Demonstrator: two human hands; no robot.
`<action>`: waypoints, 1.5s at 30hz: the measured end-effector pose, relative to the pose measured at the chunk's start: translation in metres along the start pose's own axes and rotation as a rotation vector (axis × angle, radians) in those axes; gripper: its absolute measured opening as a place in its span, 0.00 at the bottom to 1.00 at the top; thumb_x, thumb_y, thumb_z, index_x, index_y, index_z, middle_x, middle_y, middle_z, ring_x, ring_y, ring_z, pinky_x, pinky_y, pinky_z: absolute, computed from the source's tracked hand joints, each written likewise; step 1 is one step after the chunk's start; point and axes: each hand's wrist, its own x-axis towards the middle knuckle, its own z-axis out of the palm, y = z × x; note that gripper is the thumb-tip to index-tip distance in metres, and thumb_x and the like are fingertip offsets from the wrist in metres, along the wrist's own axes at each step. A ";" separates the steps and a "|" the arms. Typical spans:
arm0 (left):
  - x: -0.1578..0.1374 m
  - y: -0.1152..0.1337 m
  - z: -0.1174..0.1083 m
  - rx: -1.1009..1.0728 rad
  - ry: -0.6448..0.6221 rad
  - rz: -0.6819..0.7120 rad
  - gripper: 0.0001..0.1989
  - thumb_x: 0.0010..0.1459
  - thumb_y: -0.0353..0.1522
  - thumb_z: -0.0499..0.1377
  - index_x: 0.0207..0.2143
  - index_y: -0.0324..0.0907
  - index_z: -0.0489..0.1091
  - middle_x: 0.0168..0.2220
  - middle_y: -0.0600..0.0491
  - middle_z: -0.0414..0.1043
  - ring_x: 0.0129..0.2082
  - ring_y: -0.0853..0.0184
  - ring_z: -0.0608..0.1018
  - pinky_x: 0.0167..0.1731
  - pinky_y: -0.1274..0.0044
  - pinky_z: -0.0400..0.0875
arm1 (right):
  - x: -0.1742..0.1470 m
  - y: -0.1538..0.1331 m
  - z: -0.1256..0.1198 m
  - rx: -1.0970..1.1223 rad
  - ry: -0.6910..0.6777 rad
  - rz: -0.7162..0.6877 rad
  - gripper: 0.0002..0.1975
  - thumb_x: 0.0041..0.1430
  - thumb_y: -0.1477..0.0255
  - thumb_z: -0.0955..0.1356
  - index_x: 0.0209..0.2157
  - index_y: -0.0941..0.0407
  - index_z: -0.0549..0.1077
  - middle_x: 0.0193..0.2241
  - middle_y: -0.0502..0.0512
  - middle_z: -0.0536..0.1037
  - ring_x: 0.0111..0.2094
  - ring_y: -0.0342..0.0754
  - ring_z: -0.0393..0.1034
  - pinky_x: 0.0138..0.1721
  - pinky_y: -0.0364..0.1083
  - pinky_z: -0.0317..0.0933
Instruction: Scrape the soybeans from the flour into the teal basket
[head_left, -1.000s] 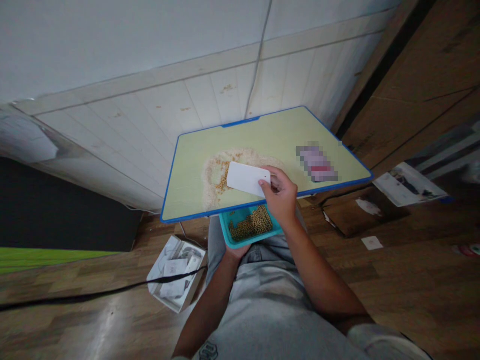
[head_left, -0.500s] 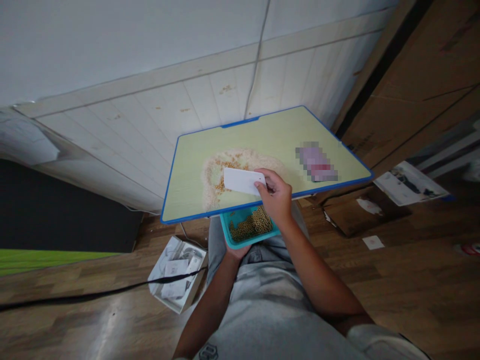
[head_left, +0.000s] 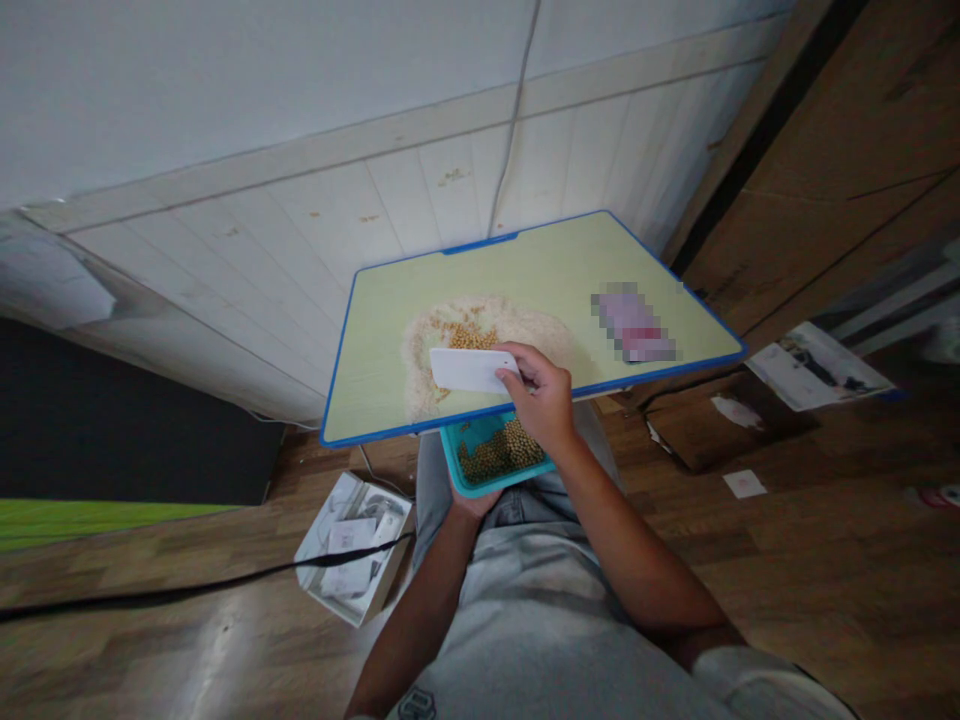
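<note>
My right hand [head_left: 541, 395] grips a flat white scraper card [head_left: 469, 370] by its right end, fingers behind and thumb in front. The card stands tilted over the table near its front edge. Just behind it lie yellow soybeans [head_left: 471, 337], with pale rice-like grains [head_left: 525, 325] spread around them. My left hand [head_left: 478, 502] holds a teal plastic basket [head_left: 472, 490] from below, under the front edge of the table; most of its fingers are hidden. Soybeans [head_left: 499, 455] fill much of the basket's bottom.
The pale green table [head_left: 390, 300] has a blue rim and stands against a white panelled wall [head_left: 300, 220]. A blurred-out pinkish item [head_left: 634, 322] lies on its right side. On the floor are an open white box [head_left: 352, 560] with papers and a cardboard box [head_left: 720, 425].
My right hand has drawn the card slightly left and nearer to me. More soybeans show behind the card. The left hand and basket stay in place.
</note>
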 end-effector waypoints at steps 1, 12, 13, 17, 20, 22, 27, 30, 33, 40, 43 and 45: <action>0.000 0.000 0.000 0.010 0.003 0.000 0.31 0.77 0.52 0.47 0.58 0.48 0.84 0.67 0.52 0.81 0.81 0.49 0.63 0.80 0.50 0.51 | 0.000 0.000 0.000 -0.003 -0.001 0.000 0.14 0.65 0.69 0.72 0.51 0.50 0.85 0.43 0.52 0.90 0.41 0.50 0.86 0.46 0.48 0.79; 0.004 0.001 0.002 -0.091 0.048 -0.027 0.34 0.76 0.50 0.48 0.78 0.50 0.65 0.74 0.48 0.73 0.81 0.48 0.62 0.80 0.47 0.53 | 0.001 0.004 0.002 -0.012 -0.010 -0.037 0.13 0.66 0.69 0.72 0.50 0.50 0.85 0.46 0.53 0.90 0.45 0.51 0.86 0.49 0.48 0.78; 0.005 0.001 0.000 -0.100 0.056 -0.030 0.34 0.76 0.50 0.48 0.77 0.49 0.65 0.74 0.47 0.73 0.81 0.48 0.63 0.80 0.47 0.53 | 0.001 0.005 0.001 -0.006 -0.009 -0.038 0.13 0.66 0.69 0.72 0.50 0.50 0.85 0.46 0.53 0.90 0.45 0.51 0.86 0.50 0.48 0.78; 0.006 0.000 -0.006 -0.084 0.085 -0.030 0.32 0.76 0.51 0.48 0.69 0.49 0.76 0.71 0.47 0.77 0.81 0.49 0.63 0.80 0.46 0.52 | 0.001 0.007 0.000 0.009 -0.008 -0.034 0.13 0.66 0.70 0.72 0.50 0.50 0.84 0.46 0.53 0.90 0.46 0.51 0.85 0.49 0.48 0.77; 0.002 0.000 -0.004 -0.022 -0.011 -0.027 0.30 0.75 0.53 0.49 0.59 0.50 0.83 0.67 0.53 0.81 0.80 0.50 0.65 0.80 0.51 0.54 | 0.000 0.007 -0.002 0.021 -0.013 -0.036 0.13 0.66 0.71 0.72 0.50 0.50 0.84 0.47 0.53 0.90 0.47 0.50 0.86 0.49 0.48 0.76; -0.002 0.001 0.000 0.017 -0.068 -0.014 0.29 0.75 0.54 0.50 0.57 0.51 0.85 0.66 0.55 0.82 0.80 0.50 0.66 0.80 0.53 0.55 | 0.000 0.007 -0.003 0.031 -0.013 -0.042 0.13 0.66 0.72 0.72 0.50 0.50 0.84 0.47 0.53 0.90 0.47 0.50 0.86 0.49 0.47 0.75; -0.003 0.002 0.006 -0.006 -0.073 0.009 0.30 0.74 0.55 0.53 0.59 0.46 0.84 0.66 0.50 0.82 0.81 0.47 0.63 0.80 0.50 0.53 | -0.002 0.007 -0.007 0.040 -0.003 -0.046 0.13 0.67 0.71 0.73 0.51 0.50 0.84 0.49 0.53 0.90 0.50 0.51 0.85 0.51 0.47 0.75; 0.004 0.000 -0.001 -0.057 0.002 -0.022 0.32 0.74 0.54 0.51 0.58 0.44 0.84 0.67 0.46 0.81 0.82 0.46 0.61 0.81 0.48 0.50 | -0.003 0.009 -0.009 0.044 0.003 -0.054 0.13 0.67 0.70 0.73 0.51 0.51 0.84 0.48 0.53 0.90 0.49 0.51 0.85 0.51 0.48 0.76; 0.009 -0.001 -0.008 -0.095 0.033 -0.041 0.31 0.74 0.52 0.51 0.58 0.42 0.83 0.68 0.45 0.80 0.82 0.47 0.61 0.82 0.49 0.48 | -0.002 0.009 -0.010 0.045 -0.006 -0.055 0.13 0.66 0.70 0.73 0.51 0.50 0.84 0.48 0.53 0.90 0.48 0.51 0.85 0.51 0.48 0.76; 0.008 0.001 -0.008 -0.070 0.009 -0.033 0.30 0.73 0.52 0.50 0.59 0.45 0.83 0.66 0.46 0.81 0.81 0.48 0.64 0.81 0.48 0.50 | -0.003 0.006 -0.008 0.048 -0.042 -0.040 0.12 0.67 0.67 0.73 0.50 0.51 0.84 0.46 0.54 0.89 0.46 0.52 0.84 0.49 0.48 0.76; 0.009 -0.001 -0.012 -0.011 0.031 -0.014 0.31 0.73 0.53 0.49 0.57 0.46 0.83 0.63 0.47 0.83 0.79 0.48 0.66 0.80 0.50 0.57 | -0.003 0.005 -0.008 0.050 -0.056 -0.031 0.12 0.67 0.67 0.73 0.50 0.51 0.84 0.46 0.54 0.89 0.45 0.51 0.84 0.47 0.48 0.76; 0.011 -0.001 -0.014 -0.008 0.062 0.003 0.30 0.73 0.52 0.48 0.57 0.47 0.83 0.62 0.48 0.84 0.78 0.48 0.68 0.78 0.50 0.61 | -0.003 0.005 -0.008 0.050 -0.055 -0.028 0.12 0.67 0.67 0.73 0.50 0.51 0.84 0.45 0.54 0.89 0.44 0.51 0.84 0.47 0.47 0.76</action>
